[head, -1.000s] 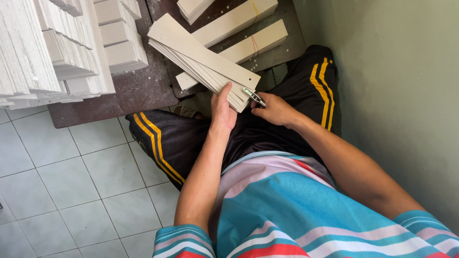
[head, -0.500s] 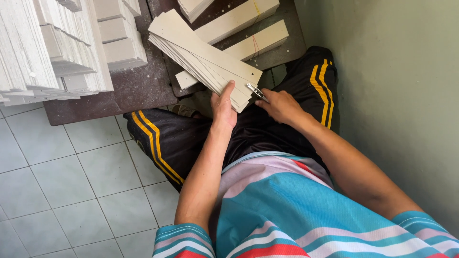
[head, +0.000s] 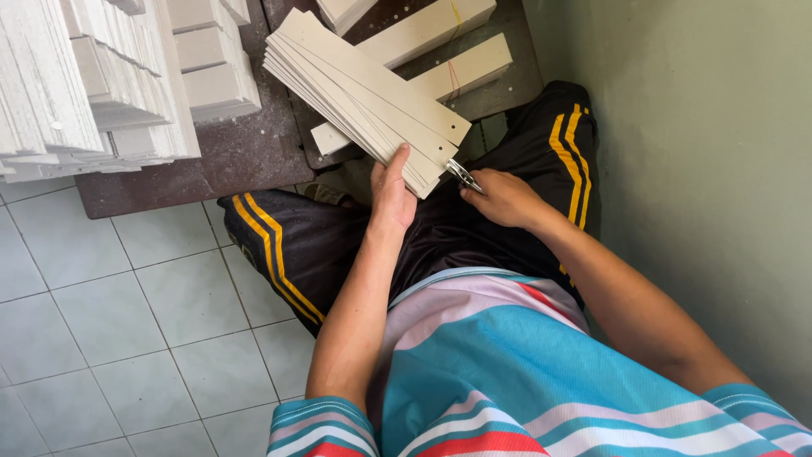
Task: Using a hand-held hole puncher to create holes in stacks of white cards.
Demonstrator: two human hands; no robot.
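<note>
the person sits on the floor with legs in black trousers with yellow side stripes (head: 279, 254), and the left hand (head: 393, 190) is closed around the near end of a fanned stack of long pale cream card strips (head: 364, 97), thumb lying on the top strip and the fingers hidden beneath. the stack's long axis runs on a diagonal, from the held end just above the lap up and away to the upper left, where the free end points toward the white piles; the strips are slightly splayed, so their edges show as a stepped fan. the right hand (head: 499, 196) is curled shut around a small metal plier-like tool (head: 463, 175), whose tip touches the near right corner of the stack, just beside the left thumb. under the far part of the stack lies a low dark brown tabletop (head: 245, 148) that carries two bundles of cream strips tied with thin bands (head: 448, 51). to the left stand tall stacks of white strips (head: 93, 76). pale square floor tiles (head: 110, 322) fill the lower left, and a plain green wall (head: 694, 169) rises on the right.
</note>
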